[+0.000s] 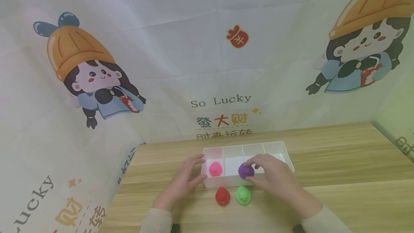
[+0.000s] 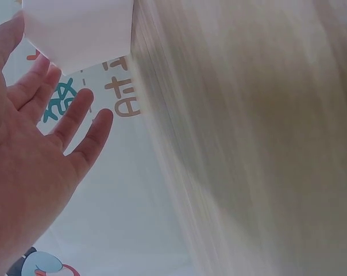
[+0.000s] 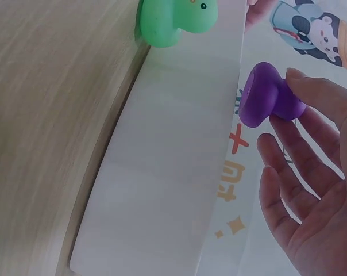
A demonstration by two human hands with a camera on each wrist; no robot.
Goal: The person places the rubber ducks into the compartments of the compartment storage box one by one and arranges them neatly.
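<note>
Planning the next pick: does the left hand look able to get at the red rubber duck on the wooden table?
Probably yes. The left hand rests at the white tray's left end, and the red rubber duck sits nearby on open table, nothing between.

A small purple duck (image 1: 245,170) is pinched in the right hand (image 1: 275,177), held just above the near wall of the white divided tray (image 1: 275,146), over its middle compartments. The left hand (image 1: 184,181) rests with straight fingers against the tray's left end.
</note>
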